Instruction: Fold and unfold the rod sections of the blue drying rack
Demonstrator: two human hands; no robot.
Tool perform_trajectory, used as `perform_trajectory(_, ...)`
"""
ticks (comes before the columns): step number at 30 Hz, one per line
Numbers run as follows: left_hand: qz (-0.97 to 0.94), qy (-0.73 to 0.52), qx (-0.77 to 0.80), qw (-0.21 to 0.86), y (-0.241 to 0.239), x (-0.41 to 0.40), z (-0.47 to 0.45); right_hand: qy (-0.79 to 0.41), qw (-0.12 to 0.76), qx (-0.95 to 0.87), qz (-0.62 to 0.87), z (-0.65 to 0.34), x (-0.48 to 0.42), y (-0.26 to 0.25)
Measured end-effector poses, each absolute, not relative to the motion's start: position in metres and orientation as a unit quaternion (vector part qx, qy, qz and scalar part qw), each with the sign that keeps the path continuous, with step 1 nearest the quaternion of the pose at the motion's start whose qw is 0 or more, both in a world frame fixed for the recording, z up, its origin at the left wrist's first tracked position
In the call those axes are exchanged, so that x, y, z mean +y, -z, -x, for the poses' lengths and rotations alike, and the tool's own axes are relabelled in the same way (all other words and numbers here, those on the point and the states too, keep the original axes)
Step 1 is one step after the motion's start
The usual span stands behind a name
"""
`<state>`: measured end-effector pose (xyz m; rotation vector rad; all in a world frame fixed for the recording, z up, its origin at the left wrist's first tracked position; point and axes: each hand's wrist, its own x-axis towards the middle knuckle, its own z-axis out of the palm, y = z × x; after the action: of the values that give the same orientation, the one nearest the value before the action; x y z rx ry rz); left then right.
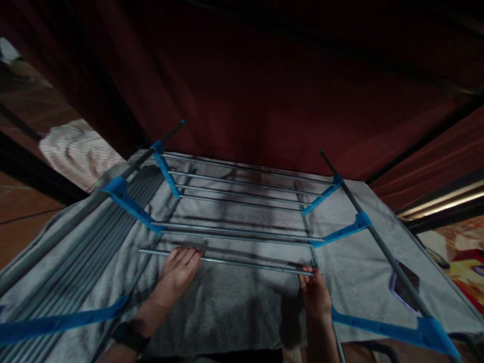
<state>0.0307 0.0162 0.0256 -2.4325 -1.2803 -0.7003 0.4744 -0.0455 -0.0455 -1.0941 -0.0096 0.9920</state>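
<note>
A thin grey metal rod (242, 262) lies crosswise in front of me, a little above the grey blanket. My left hand (180, 267) is closed around it towards its left end. Near the other end, my right hand (315, 292) grips the same rod with its fingers. Beyond it stands a half-built rack with grey side poles (385, 249) and blue plastic brackets (136, 207). Several crossbars (234, 233) span the two farther bracket pairs. The nearest left bracket (64, 320) and nearest right bracket (381, 326) have no crossbar between them.
Several loose grey rods (88, 257) lie in a bundle along the left side. A phone (406, 286) rests on the grey blanket (227, 317) by the right pole. Dark red curtains (264, 101) hang behind. A striped cloth (81, 151) is at the far left.
</note>
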Motion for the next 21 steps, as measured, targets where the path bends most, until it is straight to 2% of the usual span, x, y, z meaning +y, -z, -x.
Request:
perform_trajectory(7,0.874,0.239,-0.408,0.114,-0.027,0.006,-0.021,-0.463,0.721,0.006,0.515,-0.492,-0.050,0.056)
perform_trajectory(13,0.873,0.254,-0.410,0.077,-0.035,0.008,-0.023,-0.459,0.714,-0.031,0.529,-0.483,-0.046,0.041)
perform_trajectory(21,0.865,0.246,-0.424,0.112,-0.040,0.005,-0.023,-0.446,0.707,-0.058,0.546,-0.459,-0.043,0.017)
